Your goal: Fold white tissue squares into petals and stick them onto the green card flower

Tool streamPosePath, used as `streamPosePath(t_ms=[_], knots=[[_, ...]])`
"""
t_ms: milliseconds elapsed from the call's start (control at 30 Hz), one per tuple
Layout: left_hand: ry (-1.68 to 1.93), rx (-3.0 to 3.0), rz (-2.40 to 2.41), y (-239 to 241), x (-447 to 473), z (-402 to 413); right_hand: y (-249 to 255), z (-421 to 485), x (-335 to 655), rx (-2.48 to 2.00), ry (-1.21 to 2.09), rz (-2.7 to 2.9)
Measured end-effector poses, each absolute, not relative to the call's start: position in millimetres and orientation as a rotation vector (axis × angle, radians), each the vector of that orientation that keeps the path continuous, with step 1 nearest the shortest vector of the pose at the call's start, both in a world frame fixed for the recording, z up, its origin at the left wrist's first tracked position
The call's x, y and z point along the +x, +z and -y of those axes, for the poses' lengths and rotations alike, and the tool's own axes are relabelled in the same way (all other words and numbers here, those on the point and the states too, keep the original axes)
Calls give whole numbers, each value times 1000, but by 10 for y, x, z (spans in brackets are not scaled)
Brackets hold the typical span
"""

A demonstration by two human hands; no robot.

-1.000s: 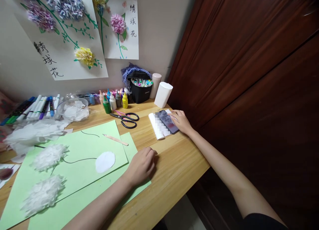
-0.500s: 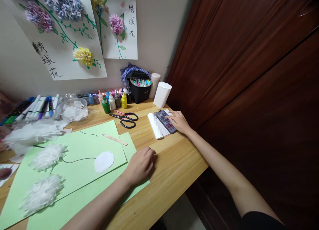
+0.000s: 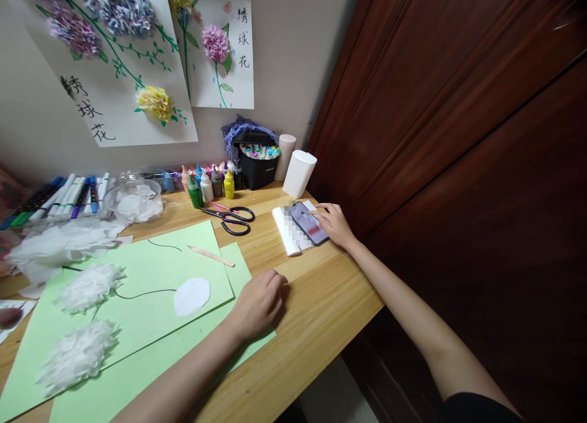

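Observation:
My right hand (image 3: 334, 222) reaches over a smartphone (image 3: 308, 223), its fingers stretched out and a fingertip at the screen. The phone lies face up on an open white notebook (image 3: 285, 230), part of which is blurred out. My left hand (image 3: 261, 304) rests loosely curled on the desk at the right edge of green card sheets (image 3: 153, 264); nothing shows in it, though its fingertips are mostly hidden. On the card, near that hand, are a white oval piece (image 3: 192, 296) and a thin wooden stick (image 3: 211, 256). Two white ruffled paper flowers (image 3: 79, 357) lie further left.
Black-handled scissors (image 3: 236, 221) lie behind the card. Paint bottles (image 3: 206, 186), a black marker case (image 3: 259, 166) and a white container (image 3: 299, 173) stand along the wall. Markers (image 3: 73, 197) and torn white tissue (image 3: 64, 246) lie left. A dark wooden cabinet (image 3: 458, 166) borders the desk's right side.
The phone screen has gone from a grid of icons to a paler display with a reddish band. The phone looks shifted slightly right. My left hand stays where it was.

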State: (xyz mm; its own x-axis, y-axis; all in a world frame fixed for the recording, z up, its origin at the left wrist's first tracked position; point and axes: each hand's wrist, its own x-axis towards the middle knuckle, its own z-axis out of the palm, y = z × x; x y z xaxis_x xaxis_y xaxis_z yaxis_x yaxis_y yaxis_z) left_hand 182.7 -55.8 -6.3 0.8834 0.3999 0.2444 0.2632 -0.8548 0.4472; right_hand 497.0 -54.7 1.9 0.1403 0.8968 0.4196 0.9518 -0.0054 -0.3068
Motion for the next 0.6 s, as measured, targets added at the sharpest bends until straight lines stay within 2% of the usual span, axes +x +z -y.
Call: streamPosePath(t_ms=[600], knots=[[430, 2632, -505, -41, 1833, 554, -38, 700, 5003, -1956, -103, 1892]])
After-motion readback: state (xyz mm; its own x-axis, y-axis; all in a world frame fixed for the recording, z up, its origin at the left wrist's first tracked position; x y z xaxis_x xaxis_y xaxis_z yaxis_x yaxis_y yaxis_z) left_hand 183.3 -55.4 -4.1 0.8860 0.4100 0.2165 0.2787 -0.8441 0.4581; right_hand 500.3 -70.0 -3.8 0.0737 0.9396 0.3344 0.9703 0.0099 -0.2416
